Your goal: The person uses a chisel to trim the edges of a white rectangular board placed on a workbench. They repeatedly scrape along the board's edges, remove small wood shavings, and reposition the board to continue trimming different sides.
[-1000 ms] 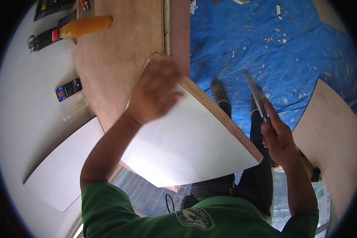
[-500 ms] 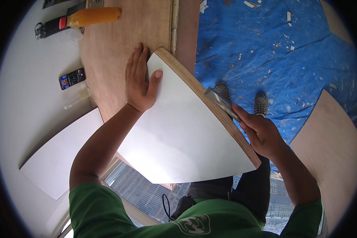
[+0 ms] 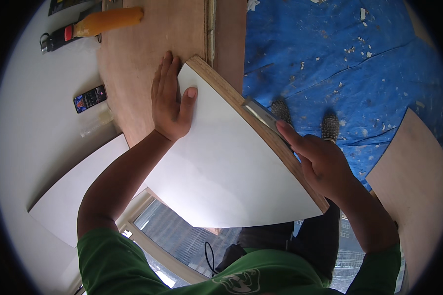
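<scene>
A large white-faced panel (image 3: 226, 162) with one curved side lies below me, its bare wooden edge (image 3: 215, 81) running diagonally toward my body. My left hand (image 3: 172, 108) rests near the panel's far corner, fingers stretched along its side and thumb on the white face. In my right hand (image 3: 321, 160) is a flat metal chisel (image 3: 262, 114), gripped with the thumb along its blade. The blade lies along the wooden edge, its tip pointing away from me. The fingers beneath the chisel are hidden.
A wooden work surface (image 3: 133, 73) supports the panel. An orange drink bottle (image 3: 110, 21), a black flask (image 3: 55, 39) and a phone (image 3: 89, 99) are at the left. Another white panel (image 3: 79, 191) leans there. Blue sheeting (image 3: 320, 59) with scraps covers the floor; a curved board (image 3: 413, 182) stands right.
My right hand and the chisel have slid forward and left along the wooden edge, toward the far corner. My left hand keeps its place on the panel.
</scene>
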`<action>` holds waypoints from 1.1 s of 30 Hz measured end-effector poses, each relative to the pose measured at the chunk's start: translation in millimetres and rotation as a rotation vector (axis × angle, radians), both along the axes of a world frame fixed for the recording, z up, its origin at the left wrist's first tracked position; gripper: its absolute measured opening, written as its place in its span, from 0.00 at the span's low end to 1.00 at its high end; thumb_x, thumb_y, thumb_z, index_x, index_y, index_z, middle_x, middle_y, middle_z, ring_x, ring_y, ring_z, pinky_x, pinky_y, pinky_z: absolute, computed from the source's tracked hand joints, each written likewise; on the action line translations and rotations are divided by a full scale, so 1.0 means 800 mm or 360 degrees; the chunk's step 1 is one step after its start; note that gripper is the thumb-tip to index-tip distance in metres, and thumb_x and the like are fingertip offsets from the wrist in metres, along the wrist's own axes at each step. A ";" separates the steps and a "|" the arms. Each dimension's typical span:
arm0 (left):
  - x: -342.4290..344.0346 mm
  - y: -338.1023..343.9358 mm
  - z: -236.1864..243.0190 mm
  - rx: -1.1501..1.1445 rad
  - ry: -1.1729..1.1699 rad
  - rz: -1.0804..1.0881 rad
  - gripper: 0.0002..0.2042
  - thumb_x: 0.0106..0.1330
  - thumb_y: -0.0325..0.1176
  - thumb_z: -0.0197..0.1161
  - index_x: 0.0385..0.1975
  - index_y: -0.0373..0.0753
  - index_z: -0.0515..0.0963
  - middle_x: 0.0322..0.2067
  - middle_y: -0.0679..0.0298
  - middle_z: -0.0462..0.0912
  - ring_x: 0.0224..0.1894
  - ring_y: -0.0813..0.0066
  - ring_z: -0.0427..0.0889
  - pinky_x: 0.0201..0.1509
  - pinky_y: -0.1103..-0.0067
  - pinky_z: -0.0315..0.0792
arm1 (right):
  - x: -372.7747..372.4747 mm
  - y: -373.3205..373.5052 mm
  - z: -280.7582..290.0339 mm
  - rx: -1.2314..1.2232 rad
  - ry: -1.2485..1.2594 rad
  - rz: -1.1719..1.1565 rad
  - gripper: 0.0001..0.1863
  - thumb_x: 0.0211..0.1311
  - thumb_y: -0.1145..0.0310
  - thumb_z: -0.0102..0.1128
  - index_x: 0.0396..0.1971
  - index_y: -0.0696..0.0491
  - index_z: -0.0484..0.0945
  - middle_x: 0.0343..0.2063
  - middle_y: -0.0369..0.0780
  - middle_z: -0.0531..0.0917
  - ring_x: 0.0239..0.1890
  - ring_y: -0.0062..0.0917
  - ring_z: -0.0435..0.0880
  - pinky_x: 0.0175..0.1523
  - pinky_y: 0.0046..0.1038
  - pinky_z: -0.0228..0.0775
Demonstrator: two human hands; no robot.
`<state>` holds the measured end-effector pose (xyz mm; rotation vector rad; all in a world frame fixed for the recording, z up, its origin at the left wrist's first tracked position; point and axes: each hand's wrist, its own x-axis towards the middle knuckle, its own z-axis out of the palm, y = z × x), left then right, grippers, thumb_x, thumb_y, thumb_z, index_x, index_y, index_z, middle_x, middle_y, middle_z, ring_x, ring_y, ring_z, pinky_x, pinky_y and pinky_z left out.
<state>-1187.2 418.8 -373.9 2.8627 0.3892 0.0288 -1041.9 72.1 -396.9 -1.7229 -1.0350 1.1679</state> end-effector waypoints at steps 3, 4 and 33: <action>0.000 0.001 0.003 0.0020 0.0060 -0.0022 0.38 0.83 0.55 0.43 0.73 0.21 0.61 0.75 0.33 0.62 0.78 0.34 0.61 0.81 0.53 0.55 | 0.001 0.001 -0.002 -0.0010 0.0028 0.0004 0.43 0.69 0.84 0.57 0.81 0.39 0.62 0.29 0.43 0.83 0.31 0.32 0.85 0.40 0.37 0.79; 0.000 0.001 0.003 0.0024 0.0086 -0.0036 0.37 0.83 0.54 0.42 0.74 0.21 0.60 0.76 0.33 0.60 0.79 0.35 0.60 0.81 0.54 0.54 | 0.002 0.001 -0.002 -0.0061 0.0035 0.0045 0.43 0.69 0.84 0.57 0.81 0.39 0.62 0.28 0.43 0.83 0.30 0.32 0.84 0.40 0.37 0.79; 0.000 -0.003 -0.001 -0.0023 0.0032 0.0011 0.40 0.82 0.59 0.42 0.73 0.21 0.63 0.74 0.32 0.63 0.78 0.32 0.60 0.81 0.52 0.54 | 0.007 0.004 0.017 -0.0134 -0.0037 0.0084 0.42 0.69 0.81 0.59 0.80 0.37 0.62 0.27 0.41 0.81 0.29 0.31 0.83 0.37 0.37 0.79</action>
